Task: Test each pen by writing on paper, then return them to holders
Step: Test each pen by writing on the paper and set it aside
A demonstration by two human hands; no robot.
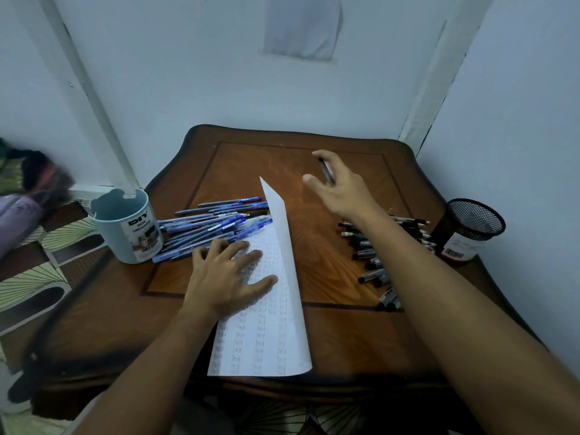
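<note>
Pale blue walls close in around a small wooden counter (329, 324) pushed into a corner, and the head view, the only one you have, looks down on it over both your forearms.

Your left hand (226, 277) lies flat with fingers spread on the paper (266, 334), pinning it to the counter. The sheet's right side is curled up into a standing fold, and the visible face is filled nearly top to bottom with columns of the word "Test". That suggests a good many pens have been tried already, though how many, you cannot count from here.

Your right hand (342, 186) hovers above the bare wood beyond the paper, fingers loosely splayed, with a dark pen (327, 172) pinched between them; the exact grip is hard to read through the blur.

Neither holder looks filled. The light blue organizer cup (125, 227) at the left looks empty from this angle, and the blue pens (213, 227) lie in a loose heap just beside it, some tucked under the paper's edge. At the right, the black mesh holder (470, 227) shows no pens standing in it, and the dark pens (376, 259) are scattered along the counter near it, partly hidden by your right forearm.

So, as a judgement: the writing is well advanced, while returning both heaps to their holders seems wholly ahead of you.
</note>
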